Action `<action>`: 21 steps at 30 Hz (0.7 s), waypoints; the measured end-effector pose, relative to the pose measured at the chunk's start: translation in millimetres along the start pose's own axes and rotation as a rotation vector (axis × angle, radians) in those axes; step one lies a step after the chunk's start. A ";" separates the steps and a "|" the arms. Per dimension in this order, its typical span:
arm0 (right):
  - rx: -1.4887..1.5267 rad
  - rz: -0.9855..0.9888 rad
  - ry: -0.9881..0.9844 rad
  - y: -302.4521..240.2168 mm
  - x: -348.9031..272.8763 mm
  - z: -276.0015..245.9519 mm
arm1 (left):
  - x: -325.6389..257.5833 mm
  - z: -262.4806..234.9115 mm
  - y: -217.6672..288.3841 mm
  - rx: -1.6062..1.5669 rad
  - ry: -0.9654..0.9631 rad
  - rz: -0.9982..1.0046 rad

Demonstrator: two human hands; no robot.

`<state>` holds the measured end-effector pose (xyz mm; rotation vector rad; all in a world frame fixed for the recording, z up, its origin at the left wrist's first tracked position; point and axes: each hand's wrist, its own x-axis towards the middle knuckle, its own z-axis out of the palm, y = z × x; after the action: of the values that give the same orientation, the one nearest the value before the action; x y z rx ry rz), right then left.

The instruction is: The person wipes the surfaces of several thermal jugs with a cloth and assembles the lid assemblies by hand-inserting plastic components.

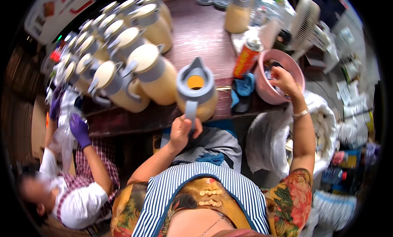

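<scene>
A cream jug with a grey collar and spout stands lidless near the table's front edge, its orange inside showing through the open top. My left hand is wrapped round its grey handle. To the right, my right hand reaches over a pink basin of small dark parts. Its fingers are bent and pressed together at the basin's mouth; whatever they hold, if anything, is too small to make out. Left of the lidless jug, a lidded cream jug stands close by.
Several lidded jugs crowd the table's left half. An orange spray can and a blue cloth lie between jug and basin. Below the basin is a white sack. A fan stands behind. At left, a co-worker's purple-gloved hand handles clear plastic.
</scene>
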<state>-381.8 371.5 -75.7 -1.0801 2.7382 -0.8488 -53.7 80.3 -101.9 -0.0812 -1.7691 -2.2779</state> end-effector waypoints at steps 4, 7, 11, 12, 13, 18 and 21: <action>0.330 0.236 0.065 27.2 -24.4 -26.4 | -3.4 -2.3 8.4 0.213 0.076 0.068; 0.439 0.267 0.428 -13.2 -37.6 -52.3 | -10.8 0.1 21.0 0.480 0.323 0.349; 0.984 0.040 0.294 -147.1 -73.5 -23.5 | -33.0 -1.8 49.5 0.704 0.166 0.664; 1.055 0.024 0.263 -176.2 -87.3 -12.7 | -25.5 8.2 58.9 0.737 0.080 0.683; 1.129 0.007 0.231 -199.2 -100.7 -1.5 | -18.3 20.9 61.1 0.656 0.056 0.642; 1.298 -0.028 -0.014 -252.5 -122.6 45.4 | -13.7 41.3 73.4 -0.306 -0.043 -0.004; 1.361 0.018 -0.108 -252.5 -123.4 61.3 | -28.9 28.0 68.8 -0.262 0.037 -0.094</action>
<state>-119.8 272.1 -11.1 -0.6780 1.3800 -2.0148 -12.8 96.3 -35.5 -0.0043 -1.4770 -2.5501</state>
